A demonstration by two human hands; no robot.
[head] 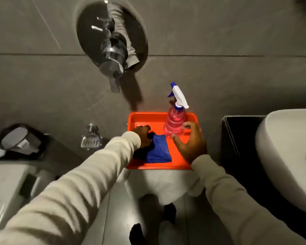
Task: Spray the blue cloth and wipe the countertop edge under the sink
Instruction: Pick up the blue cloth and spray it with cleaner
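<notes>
Right hand (190, 141) spread beside spray bottle (175, 121), seemingly not gripping.

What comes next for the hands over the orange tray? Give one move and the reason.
Probably close the right hand around the pink spray bottle: it is open beside the upright bottle, apparently not gripping it yet, while the left hand is already on the blue cloth.

no readable text, no labels, no brands, no numbers
</notes>
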